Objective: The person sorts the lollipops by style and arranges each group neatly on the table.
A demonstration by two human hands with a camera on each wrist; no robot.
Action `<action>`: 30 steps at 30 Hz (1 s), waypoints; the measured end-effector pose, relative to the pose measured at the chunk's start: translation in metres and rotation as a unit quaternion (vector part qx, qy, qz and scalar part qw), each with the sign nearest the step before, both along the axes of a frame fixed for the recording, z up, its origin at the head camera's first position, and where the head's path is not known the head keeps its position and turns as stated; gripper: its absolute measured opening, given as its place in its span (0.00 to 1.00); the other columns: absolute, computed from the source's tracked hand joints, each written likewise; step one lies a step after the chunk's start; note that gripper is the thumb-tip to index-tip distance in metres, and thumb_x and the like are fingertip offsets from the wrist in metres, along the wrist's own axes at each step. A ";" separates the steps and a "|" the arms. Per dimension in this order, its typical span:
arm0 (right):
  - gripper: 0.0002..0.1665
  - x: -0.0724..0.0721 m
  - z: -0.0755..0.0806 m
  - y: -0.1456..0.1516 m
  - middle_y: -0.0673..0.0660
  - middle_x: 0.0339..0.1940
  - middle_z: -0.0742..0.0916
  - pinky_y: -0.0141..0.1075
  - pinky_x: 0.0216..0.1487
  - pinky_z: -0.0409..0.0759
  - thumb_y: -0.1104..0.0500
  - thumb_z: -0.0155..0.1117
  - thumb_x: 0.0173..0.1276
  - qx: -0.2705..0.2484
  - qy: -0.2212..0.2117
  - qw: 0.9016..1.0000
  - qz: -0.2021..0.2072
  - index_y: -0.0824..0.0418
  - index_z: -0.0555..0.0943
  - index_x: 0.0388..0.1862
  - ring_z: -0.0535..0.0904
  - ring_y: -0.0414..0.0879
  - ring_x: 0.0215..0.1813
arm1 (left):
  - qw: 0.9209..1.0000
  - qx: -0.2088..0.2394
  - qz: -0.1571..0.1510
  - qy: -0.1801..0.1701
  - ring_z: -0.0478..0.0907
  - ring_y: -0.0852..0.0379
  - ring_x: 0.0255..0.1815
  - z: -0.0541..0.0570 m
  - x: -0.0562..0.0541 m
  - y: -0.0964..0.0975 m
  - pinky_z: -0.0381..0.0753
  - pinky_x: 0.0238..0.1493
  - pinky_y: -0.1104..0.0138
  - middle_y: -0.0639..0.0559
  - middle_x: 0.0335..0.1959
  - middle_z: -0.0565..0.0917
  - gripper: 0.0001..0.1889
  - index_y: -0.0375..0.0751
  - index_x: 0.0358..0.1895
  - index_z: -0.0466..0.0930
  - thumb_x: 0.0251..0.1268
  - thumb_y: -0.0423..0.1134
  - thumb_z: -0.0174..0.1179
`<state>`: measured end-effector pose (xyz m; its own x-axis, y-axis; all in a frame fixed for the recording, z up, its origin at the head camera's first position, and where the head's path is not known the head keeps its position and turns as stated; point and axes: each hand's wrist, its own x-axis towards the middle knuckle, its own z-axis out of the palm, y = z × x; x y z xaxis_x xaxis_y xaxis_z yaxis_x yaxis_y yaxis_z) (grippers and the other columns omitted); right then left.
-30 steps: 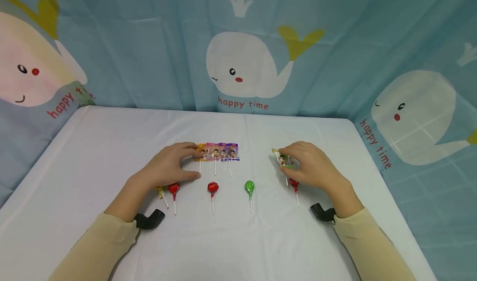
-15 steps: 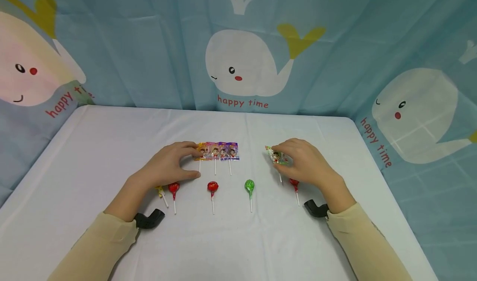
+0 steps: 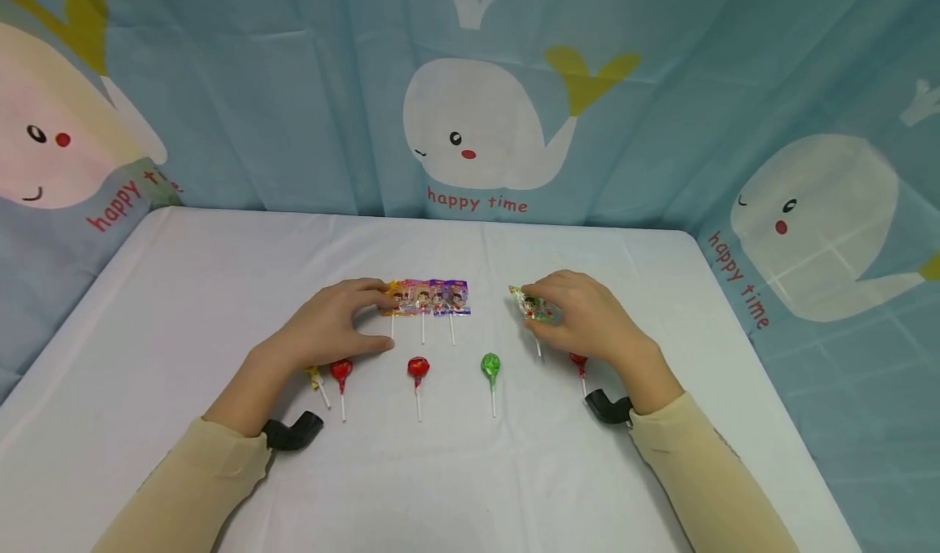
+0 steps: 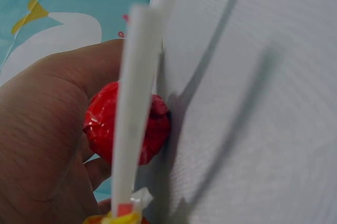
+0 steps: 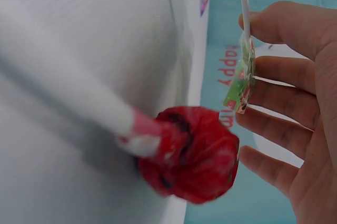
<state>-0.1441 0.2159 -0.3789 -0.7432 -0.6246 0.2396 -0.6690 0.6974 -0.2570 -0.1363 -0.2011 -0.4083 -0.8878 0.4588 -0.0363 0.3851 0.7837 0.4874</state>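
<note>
My right hand [image 3: 587, 316] pinches a flat lollipop in a green wrapper [image 3: 532, 305] between thumb and fingers, its white stick pointing down toward me. The right wrist view shows it edge-on, with a round red lollipop [image 5: 202, 155] nearer the camera. At the left end of a row of flat lollipops, my left hand [image 3: 334, 316] rests its fingertips on the orange-wrapped one [image 3: 400, 298], thumb by its stick. Pink [image 3: 421, 298] and purple [image 3: 458, 298] ones continue that row. Below the left hand lie a round red lollipop [image 3: 341, 371] and a partly hidden yellow one [image 3: 316, 377].
On the white-covered table [image 3: 470, 480], another round red lollipop [image 3: 418, 368] and a round green one [image 3: 490, 364] lie in front of the flat row. A blue whale-print curtain [image 3: 308, 129] stands behind. Black wrist pieces [image 3: 294, 433] show at both cuffs.
My right hand has moved left with the green-wrapped flat lollipop, bringing it closer to the purple end of the row. The left hand has stayed in place.
</note>
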 end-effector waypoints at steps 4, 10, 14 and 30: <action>0.27 -0.002 0.002 -0.005 0.50 0.55 0.92 0.50 0.64 0.83 0.49 0.81 0.68 0.006 -0.002 1.000 -0.009 0.58 0.90 0.62 0.86 0.50 0.59 | 1.000 0.000 0.000 -0.001 0.66 0.37 0.82 0.000 0.000 0.000 0.64 0.79 0.33 0.45 0.79 0.75 0.32 0.52 0.69 0.87 0.63 0.57 0.78; 0.27 -0.005 0.005 -0.014 0.51 0.55 0.92 0.50 0.64 0.83 0.49 0.80 0.68 0.008 0.002 1.000 -0.008 0.58 0.90 0.62 0.86 0.51 0.60 | 1.000 0.002 -0.001 -0.002 0.65 0.38 0.82 0.000 0.000 0.000 0.62 0.80 0.33 0.46 0.79 0.75 0.32 0.53 0.70 0.87 0.63 0.57 0.79; 0.26 -0.007 0.005 -0.019 0.51 0.56 0.92 0.50 0.65 0.83 0.49 0.80 0.69 0.005 0.004 1.000 -0.004 0.58 0.90 0.62 0.86 0.51 0.61 | 1.000 0.002 -0.002 0.002 0.66 0.38 0.82 0.000 -0.001 -0.001 0.63 0.79 0.34 0.45 0.79 0.75 0.32 0.53 0.70 0.87 0.63 0.57 0.78; 0.27 -0.011 0.002 -0.035 0.51 0.58 0.92 0.50 0.63 0.84 0.49 0.79 0.70 0.005 0.003 1.000 -0.007 0.57 0.90 0.64 0.85 0.51 0.62 | 1.000 -0.001 -0.004 0.005 0.66 0.38 0.82 -0.003 -0.001 -0.001 0.63 0.79 0.33 0.46 0.78 0.75 0.33 0.53 0.70 0.86 0.63 0.58 0.78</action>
